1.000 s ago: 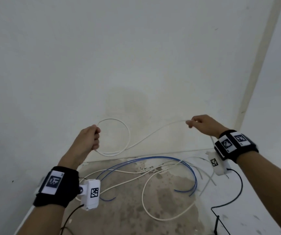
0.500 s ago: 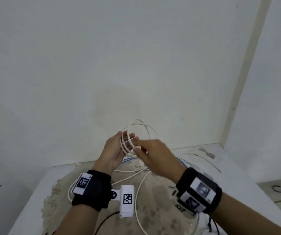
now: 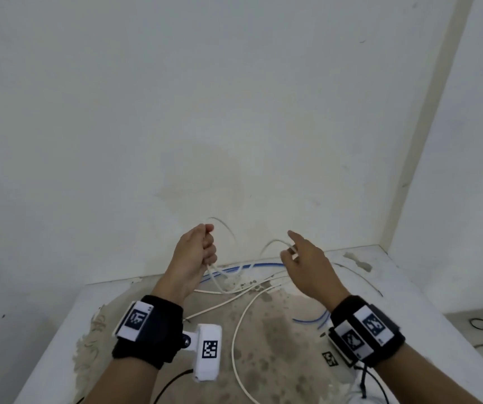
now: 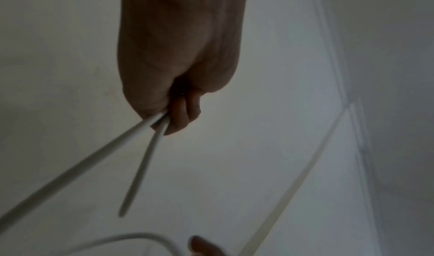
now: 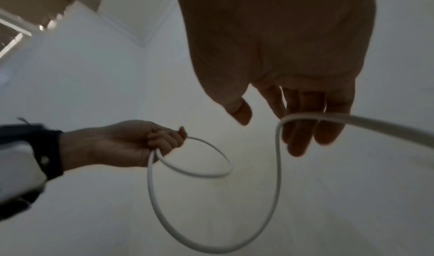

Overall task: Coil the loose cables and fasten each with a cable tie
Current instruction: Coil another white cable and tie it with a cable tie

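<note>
Coiling the white cable over the stained table

My left hand [image 3: 196, 252] is fisted around the loops of white cable [image 5: 155, 182]; the slack arcs right across my right hand's [image 3: 307, 263] loosely spread fingers [image 5: 303, 130], above a blue cable [image 3: 246, 267] on the table [image 3: 409, 290].

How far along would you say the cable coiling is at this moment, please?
Nothing looks finished: no tied coil or cable tie shows. In hand: the left hand grips a couple of loops of the white cable, and its slack runs across the right hand's straight fingers. The blue cable and other white cables lie loose.
</note>
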Available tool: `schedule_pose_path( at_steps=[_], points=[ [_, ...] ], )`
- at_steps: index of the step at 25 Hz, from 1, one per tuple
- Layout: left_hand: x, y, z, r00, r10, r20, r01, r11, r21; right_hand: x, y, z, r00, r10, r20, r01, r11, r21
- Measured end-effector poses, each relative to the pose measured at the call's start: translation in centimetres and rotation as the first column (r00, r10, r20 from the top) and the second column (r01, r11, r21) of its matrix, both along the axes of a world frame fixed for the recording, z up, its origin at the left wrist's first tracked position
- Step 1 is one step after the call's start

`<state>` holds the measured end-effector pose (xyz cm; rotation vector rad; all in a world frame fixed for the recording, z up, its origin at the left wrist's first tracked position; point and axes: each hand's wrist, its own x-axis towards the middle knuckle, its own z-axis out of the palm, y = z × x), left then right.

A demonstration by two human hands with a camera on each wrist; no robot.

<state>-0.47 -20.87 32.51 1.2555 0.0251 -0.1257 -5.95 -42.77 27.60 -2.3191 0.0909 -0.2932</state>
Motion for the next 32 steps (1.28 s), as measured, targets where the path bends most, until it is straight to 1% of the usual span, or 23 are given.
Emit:
schedule_pose_path(
  at_steps=[2,4,6,8,10,12,13,14,15,16,17,18,19,20,22,23,24,25,26,27,28,30,32],
  points=[
    [0.2,0.1,0.5,0.996,-0.047,-0.069,0.026,0.96,-0.278,0.5,-0.1,-0.6,0.992,0.117,-0.05,-0.119,0.992,-0.036],
    [0.1,-0.6,0.9,0.993,-0.092,-0.076,0.049,0.895,-0.444,0.4,1.7,-0.3,0.955,0.294,0.042,-0.293,0.956,-0.028],
    [0.0,-1.3,1.1,0.993,-0.098,-0.066,0.047,0.837,-0.545,0.5,3.6,-0.2,0.904,0.416,0.096,-0.409,0.908,-0.09],
    [-0.1,-1.4,1.1,0.995,-0.064,-0.072,0.008,0.8,-0.599,1.1,4.5,-0.6,0.887,0.432,0.163,-0.422,0.901,-0.097],
    [-0.3,-1.3,0.9,0.996,-0.009,-0.083,-0.044,0.79,-0.611,1.6,4.5,-0.4,0.902,0.405,0.149,-0.423,0.899,0.116],
    [-1.1,-1.0,0.8,0.997,0.015,-0.07,-0.049,0.861,-0.506,1.8,4.5,0.2,0.909,0.406,0.092,-0.412,0.849,0.332],
    [-1.5,-0.9,0.8,0.997,0.033,-0.071,-0.057,0.926,-0.373,1.9,4.3,0.7,0.91,0.402,0.105,-0.412,0.843,0.345],
    [-1.8,-0.7,0.7,0.996,0.068,-0.065,-0.078,0.983,-0.169,2.2,3.9,1.0,0.909,0.394,0.132,-0.416,0.858,0.301],
    [-1.9,-0.3,0.4,0.993,0.113,-0.033,-0.11,0.99,0.085,2.5,3.5,1.4,0.907,0.396,0.144,-0.42,0.875,0.24],
    [-1.9,0.3,0.0,0.987,0.157,0.036,-0.16,0.927,0.339,2.7,2.9,1.9,0.906,0.406,0.123,-0.423,0.886,0.191],
    [-1.7,1.0,-0.5,0.974,0.19,0.127,-0.228,0.81,0.541,2.8,2.4,2.4,0.904,0.419,0.086,-0.428,0.889,0.165],
    [-1.4,1.5,-1.0,0.95,0.205,0.237,-0.312,0.681,0.663,3.0,1.9,2.9,0.898,0.439,0.04,-0.439,0.885,0.157],
    [-1.4,1.7,-1.5,0.91,0.202,0.362,-0.408,0.596,0.691,3.0,1.5,3.4,0.886,0.465,-0.008,-0.458,0.875,0.155],
    [-1.7,1.6,-1.7,0.836,0.168,0.522,-0.517,0.56,0.648,2.9,1.2,3.9,0.87,0.49,-0.053,-0.478,0.866,0.144],
    [-2.2,0.7,-1.8,0.639,-0.004,0.769,-0.638,0.556,0.533,2.9,0.8,4.8,0.844,0.523,-0.115,-0.513,0.852,0.105],
    [-2.4,0.2,-1.9,0.587,-0.126,0.799,-0.629,0.551,0.549,3.0,0.7,5.1,0.836,0.53,-0.138,-0.524,0.848,0.083],
    [-2.5,-0.2,-1.6,0.59,-0.242,0.77,-0.59,0.522,0.616,3.2,0.6,5.3,0.831,0.535,-0.152,-0.533,0.844,0.057],
    [-2.5,-0.6,-1.4,0.635,-0.329,0.699,-0.527,0.478,0.703,3.4,0.5,5.4,0.83,0.535,-0.158,-0.536,0.843,0.039],
    [-2.5,-0.8,-1.0,0.719,-0.381,0.582,-0.399,0.459,0.794,3.6,0.5,5.5,0.832,0.534,-0.151,-0.536,0.844,0.028],
    [-2.3,-0.9,-0.7,0.812,-0.397,0.428,-0.202,0.496,0.844,3.7,0.4,5.5,0.837,0.531,-0.135,-0.533,0.846,0.025],
    [-2.1,-1.0,-0.4,0.875,-0.404,0.266,0.03,0.594,0.804,3.8,0.2,5.3,0.84,0.531,-0.111,-0.532,0.846,0.027],
    [-2.1,-1.0,0.0,0.891,-0.453,0.024,0.369,0.756,0.54,3.7,-0.1,5.0,0.841,0.54,-0.036,-0.539,0.842,0.039],
    [-2.2,-0.6,0.4,0.892,-0.451,-0.031,0.445,0.865,0.234,3.5,-0.6,4.5,0.853,0.521,0.038,-0.522,0.849,0.087]
  ],
)
